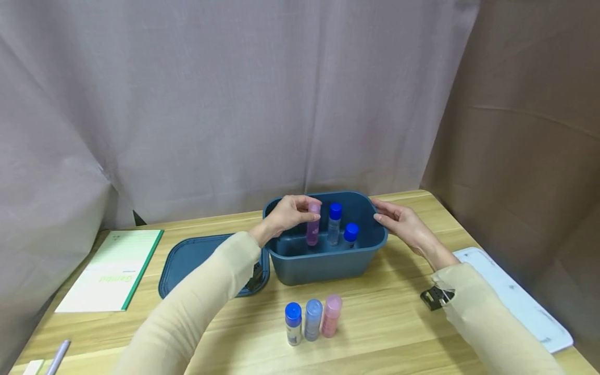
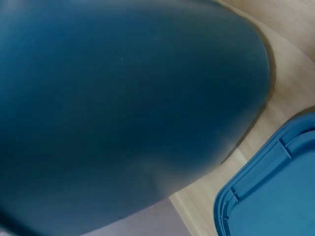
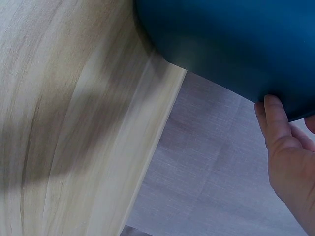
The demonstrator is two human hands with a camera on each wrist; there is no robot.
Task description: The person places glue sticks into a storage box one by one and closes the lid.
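Fingers of the left hand (image 1: 288, 212) pinch a slim purple tube (image 1: 313, 225) upright inside the smooth, rounded blue plastic bin (image 1: 328, 263); the right hand (image 1: 398, 221), fingers relaxed, rests against the bin's right rim.

Green-edged notebook (image 1: 112, 271) lies flat at far left of the wooden surface (image 1: 389, 333). Blue lid (image 1: 197, 260) flat, near the notebook. Three small bottles (image 1: 311, 319) in a row at front: blue cap, pale blue, pink. White board (image 1: 515, 297) at right edge. Grey curtain (image 1: 211, 104) behind.
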